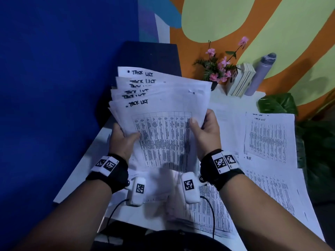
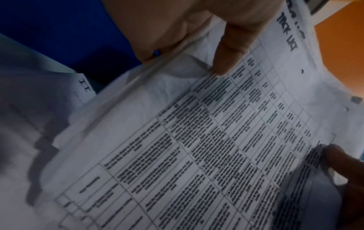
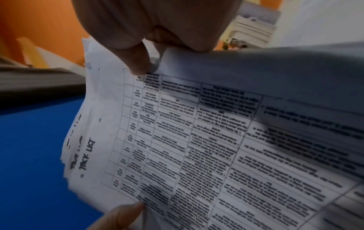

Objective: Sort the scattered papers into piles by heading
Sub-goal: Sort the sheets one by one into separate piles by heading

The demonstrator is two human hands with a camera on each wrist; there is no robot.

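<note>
The left hand (image 1: 123, 140) and right hand (image 1: 205, 130) each clamped a side of the fanned "TASK LIST" stack (image 1: 163, 105), thumbs on top, above the table (image 1: 79, 171).

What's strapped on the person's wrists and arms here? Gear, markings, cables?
Both forearms are bare, no sleeves. Each wrist wears a black band carrying white square tags printed with black fiducial patterns. A rounded white camera pod with its own black-and-white marker hangs under each wrist, and a thin black cable trails from each pod. Left hand and right hand are ungloved.
</note>
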